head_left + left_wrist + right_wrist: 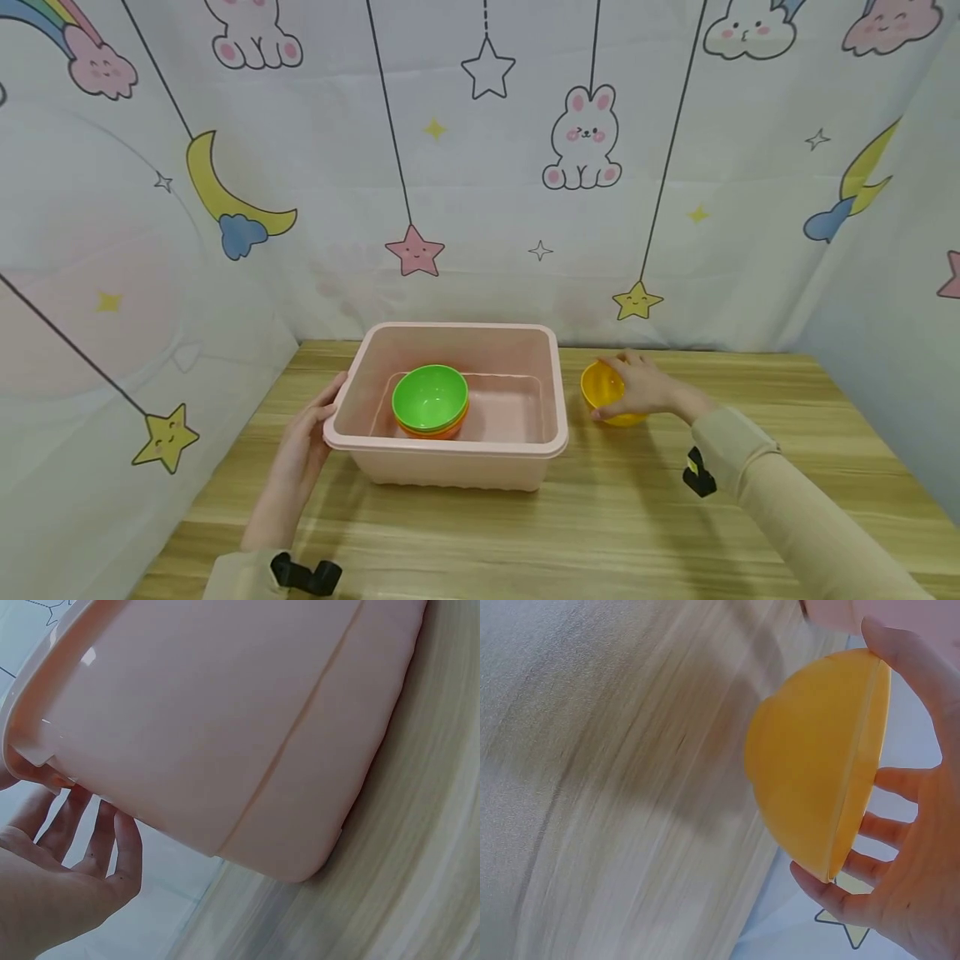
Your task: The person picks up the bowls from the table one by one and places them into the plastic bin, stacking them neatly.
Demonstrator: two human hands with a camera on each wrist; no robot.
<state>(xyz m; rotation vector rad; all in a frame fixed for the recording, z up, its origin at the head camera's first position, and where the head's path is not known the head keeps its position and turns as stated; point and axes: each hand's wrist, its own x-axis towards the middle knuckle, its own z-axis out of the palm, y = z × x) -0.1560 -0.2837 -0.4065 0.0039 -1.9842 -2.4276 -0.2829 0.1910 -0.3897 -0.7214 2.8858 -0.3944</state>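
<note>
A pink plastic bin [450, 467] stands on the table, and my left hand [303, 442] holds its left rim. In the left wrist view the fingers [127, 851] curl under the rim beside the bin's outer wall. Inside the bin, towards the left, sits a stack of bowls with a green bowl [431, 398] on top and orange edges below it. To the right of the bin, my right hand [647, 385] grips a yellow bowl [810, 757] from above, thumb and fingers spread across its rim. The bowl is upright, close over the table.
The wood-grain table [630, 517] extends in front of the bin and to its right. A white cloth [495, 200] printed with stars, moons and rabbits hangs behind the table and along both sides.
</note>
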